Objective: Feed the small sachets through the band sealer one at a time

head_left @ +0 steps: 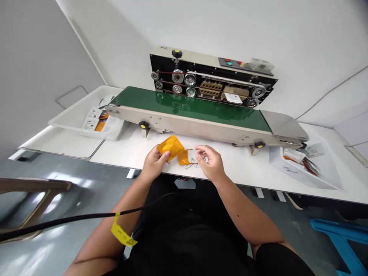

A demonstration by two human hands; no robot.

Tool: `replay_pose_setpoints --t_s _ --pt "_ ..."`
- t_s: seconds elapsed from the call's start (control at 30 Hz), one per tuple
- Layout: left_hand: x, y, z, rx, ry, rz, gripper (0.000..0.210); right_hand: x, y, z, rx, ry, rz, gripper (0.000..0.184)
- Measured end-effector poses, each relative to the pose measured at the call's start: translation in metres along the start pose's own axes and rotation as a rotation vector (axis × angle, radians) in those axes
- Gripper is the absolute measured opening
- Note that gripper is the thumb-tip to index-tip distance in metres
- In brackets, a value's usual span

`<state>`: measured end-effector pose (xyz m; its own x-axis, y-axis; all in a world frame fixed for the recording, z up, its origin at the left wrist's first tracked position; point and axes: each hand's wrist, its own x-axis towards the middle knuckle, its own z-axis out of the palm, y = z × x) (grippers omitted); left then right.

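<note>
My left hand [155, 163] grips a small orange pouch [171, 147] between thumb and fingers, tilted just above the white table. To its right, my right hand [211, 163] has its fingers curled with the tips close together; what they hold, if anything, I cannot make out. Right beside these fingertips is a white printed pouch [192, 156], and whether they touch it is unclear. Another orange pouch [184, 157] lies on the table between the hands, partly covered by the others. More white printed pieces show underneath.
Behind the hands stands a band sealing machine [212, 82] with a green conveyor belt [184, 109]. A white pouch [232, 98] sits in its sealing section. Bins of pouches flank it: a left bin [69, 124] and a right bin [301, 178]. A black cable [71, 219] crosses my left forearm.
</note>
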<state>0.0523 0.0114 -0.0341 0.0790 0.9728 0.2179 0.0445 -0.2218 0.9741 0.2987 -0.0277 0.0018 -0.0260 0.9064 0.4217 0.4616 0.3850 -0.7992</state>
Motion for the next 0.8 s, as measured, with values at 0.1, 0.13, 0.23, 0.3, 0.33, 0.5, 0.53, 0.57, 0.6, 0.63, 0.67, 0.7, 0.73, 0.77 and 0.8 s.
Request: replay_pose_setpoints --t_s 0.1,0.13,0.23,0.3,0.33,0.5,0.53,0.57,0.6,0.63,0.67,0.7,0.73,0.77,0.8 --pt "0.000 0.000 0.000 -0.051 -0.054 -0.036 0.050 -0.003 0.005 0.018 0.076 -0.078 0.082 0.026" --pt "0.000 0.000 -0.001 -0.045 -0.073 -0.042 0.049 -0.003 0.006 0.021 0.083 -0.086 0.090 0.027" --pt "-0.001 -0.001 -0.004 0.022 -0.121 -0.021 0.042 -0.003 0.008 0.027 0.127 -0.094 0.102 0.032" --pt "0.000 -0.001 -0.007 0.092 -0.169 -0.004 0.038 -0.004 0.009 0.031 0.149 -0.110 0.104 0.033" --pt "0.001 -0.001 -0.007 0.125 -0.199 0.002 0.037 -0.006 0.009 0.033 0.152 -0.121 0.103 0.030" --pt "0.005 0.003 -0.011 0.184 -0.325 0.033 0.034 -0.005 0.009 0.015 0.246 -0.159 0.169 0.023" --pt "0.005 0.003 -0.012 0.183 -0.320 0.043 0.032 0.000 0.009 -0.001 0.277 -0.132 0.197 0.027" --pt "0.006 0.004 -0.012 0.184 -0.309 0.055 0.031 0.007 0.008 -0.021 0.297 -0.069 0.220 0.032" --pt "0.006 0.004 -0.013 0.186 -0.301 0.065 0.030 0.016 0.008 -0.045 0.303 0.030 0.233 0.036" --pt "0.007 0.004 -0.013 0.188 -0.298 0.074 0.029 0.029 0.008 -0.074 0.293 0.158 0.242 0.039" --pt "0.007 0.005 -0.013 0.190 -0.301 0.080 0.029 0.043 0.009 -0.104 0.282 0.317 0.229 0.039" --pt "0.008 0.005 -0.013 0.192 -0.308 0.083 0.029 0.058 0.011 -0.136 0.284 0.470 0.200 0.037" --pt "0.008 0.005 -0.013 0.193 -0.315 0.085 0.029 0.074 0.015 -0.165 0.295 0.584 0.183 0.033" --pt "0.008 0.005 -0.013 0.194 -0.316 0.087 0.030 0.090 0.019 -0.192 0.305 0.661 0.187 0.026" --pt "0.009 0.005 -0.012 0.196 -0.314 0.090 0.031 0.105 0.025 -0.215 0.318 0.717 0.221 0.017"
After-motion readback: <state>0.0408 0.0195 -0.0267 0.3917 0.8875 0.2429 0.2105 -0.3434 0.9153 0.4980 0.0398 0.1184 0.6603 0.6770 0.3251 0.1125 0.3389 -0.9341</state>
